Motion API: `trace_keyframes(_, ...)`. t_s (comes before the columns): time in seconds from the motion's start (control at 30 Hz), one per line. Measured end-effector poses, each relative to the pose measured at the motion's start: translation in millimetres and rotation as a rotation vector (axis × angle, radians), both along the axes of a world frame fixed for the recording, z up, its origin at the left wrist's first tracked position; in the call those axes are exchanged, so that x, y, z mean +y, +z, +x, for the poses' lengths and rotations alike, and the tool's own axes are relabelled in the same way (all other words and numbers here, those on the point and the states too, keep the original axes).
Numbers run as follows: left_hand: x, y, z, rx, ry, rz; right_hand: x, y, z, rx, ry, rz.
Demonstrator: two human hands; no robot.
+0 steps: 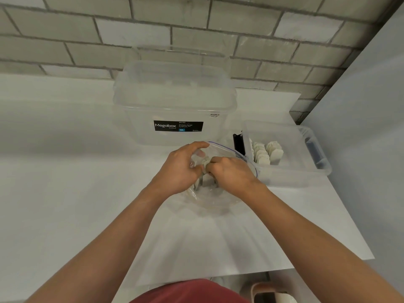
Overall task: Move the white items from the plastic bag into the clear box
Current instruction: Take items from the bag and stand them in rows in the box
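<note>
Fingers of the left hand (178, 169) are curled round the left rim of the plastic bag (218, 199), gripping it so the mouth stands open. Close against them on the right, the right hand (232, 174) reaches into the bag's mouth. Its fingers are bent tight and clenched on white items (205, 161) at their tips; how many they pinch I cannot tell. Under both sets of fingers more white items stand inside the bag, about three in view. To the right of the right hand's fingers, just beside the bag, sits one clear box (306, 171). It holds two rows of the same white items, too blurred to count exactly. Beyond the fingers stands one large clear tub (175, 101) with a black label. Everything rests on one white table (65, 171).
</note>
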State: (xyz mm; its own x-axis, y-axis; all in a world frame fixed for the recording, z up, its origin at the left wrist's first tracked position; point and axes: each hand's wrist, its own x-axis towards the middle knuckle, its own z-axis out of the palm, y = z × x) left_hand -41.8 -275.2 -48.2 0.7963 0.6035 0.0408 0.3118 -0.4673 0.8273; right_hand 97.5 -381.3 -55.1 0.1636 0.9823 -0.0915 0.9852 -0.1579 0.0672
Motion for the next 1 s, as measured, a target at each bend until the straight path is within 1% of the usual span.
trace_keyframes(0.13, 2, 2, 1, -0.008, 0.018, -0.006, -7, 8, -1, 0.050, 0.020, 0.173)
trace_keyframes(0.23, 2, 5, 3, -0.008, 0.028, -0.014, -19, 24, -1, 0.100, 0.001, 0.253)
trace_keyframes(0.37, 0, 7, 6, -0.008, 0.036, -0.023, -46, 72, 13, 0.234, -0.068, 0.398)
trace_keyframes(0.43, -1, 7, 9, -0.008, 0.037, -0.024, -63, 99, 27, 0.263, -0.119, 0.479)
trace_keyframes(0.53, -4, 6, 12, 0.000, 0.036, -0.021, -85, 133, 53, 0.245, -0.216, 0.596)
trace_keyframes(0.63, -6, 5, 14, 0.002, 0.043, -0.035, -97, 145, 89, 0.130, -0.332, 0.677)
trace_keyframes(0.7, -7, 5, 15, -0.001, 0.053, -0.049, -98, 136, 120, 0.067, -0.426, 0.641)
trace_keyframes(0.8, -9, 6, 14, 0.003, 0.063, -0.040, -96, 109, 159, -0.008, -0.503, 0.501)
trace_keyframes(0.9, -7, 7, 13, 0.019, 0.075, -0.024, -92, 82, 175, -0.007, -0.560, 0.307)
trace_keyframes(1.0, -3, 6, 12, 0.031, 0.105, -0.021, -85, 56, 185, 0.018, -0.572, 0.113)
